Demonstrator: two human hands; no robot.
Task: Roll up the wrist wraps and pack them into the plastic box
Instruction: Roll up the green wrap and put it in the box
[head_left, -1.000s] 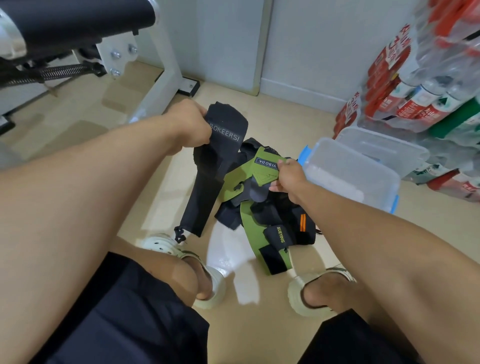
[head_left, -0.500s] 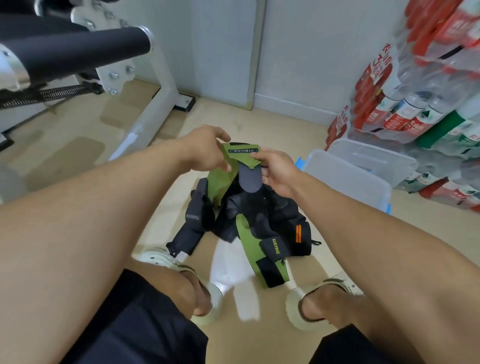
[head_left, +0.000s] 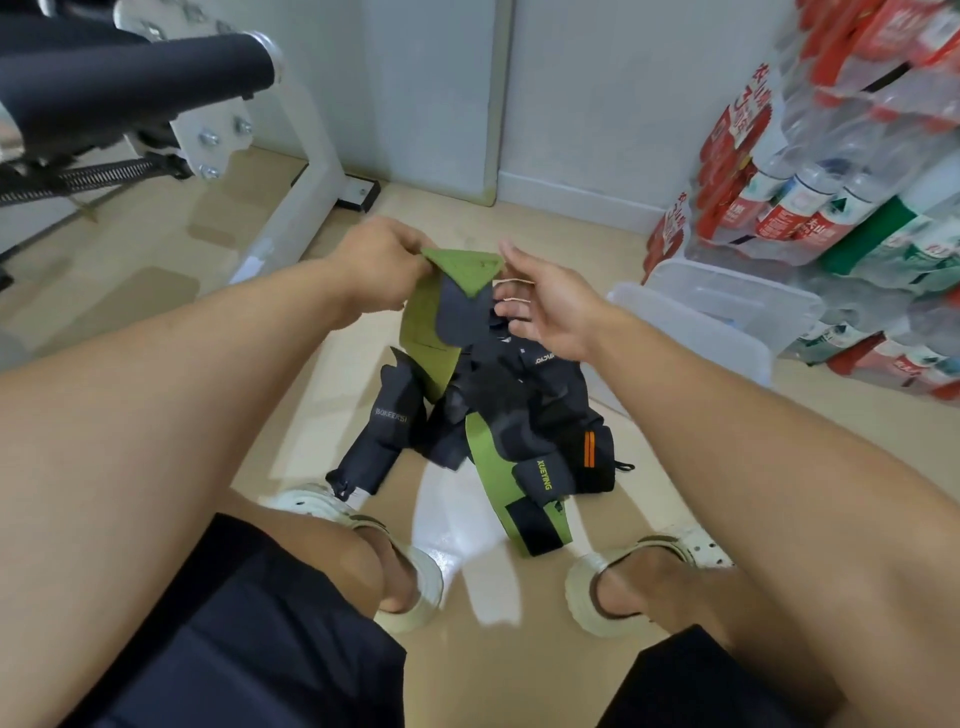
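A green wrist wrap (head_left: 436, 322) with a dark patch hangs from my left hand (head_left: 376, 262), which pinches its top left corner above the floor. My right hand (head_left: 540, 306) is just right of the wrap's top edge, fingers spread and relaxed, thumb close to the green corner; I cannot tell if it touches. Below lies a pile of black wraps (head_left: 498, 410), one marked BOKEERSI (head_left: 384, 431), another green wrap (head_left: 493, 478) and a black one with orange stripes (head_left: 592, 457). The clear plastic box (head_left: 696, 332) stands open to the right of the pile.
A white exercise-machine frame (head_left: 291, 171) with a black padded roller (head_left: 130, 83) stands at the back left. Shrink-wrapped packs of water bottles (head_left: 831, 171) are stacked at the right behind the box. My feet in white sandals (head_left: 410, 582) flank the pile on the beige floor.
My left hand dropped the black BOKEERSI wrap onto the pile and took the green wrap's top corner. My right hand lifted the green wrap, then opened its grip beside it.
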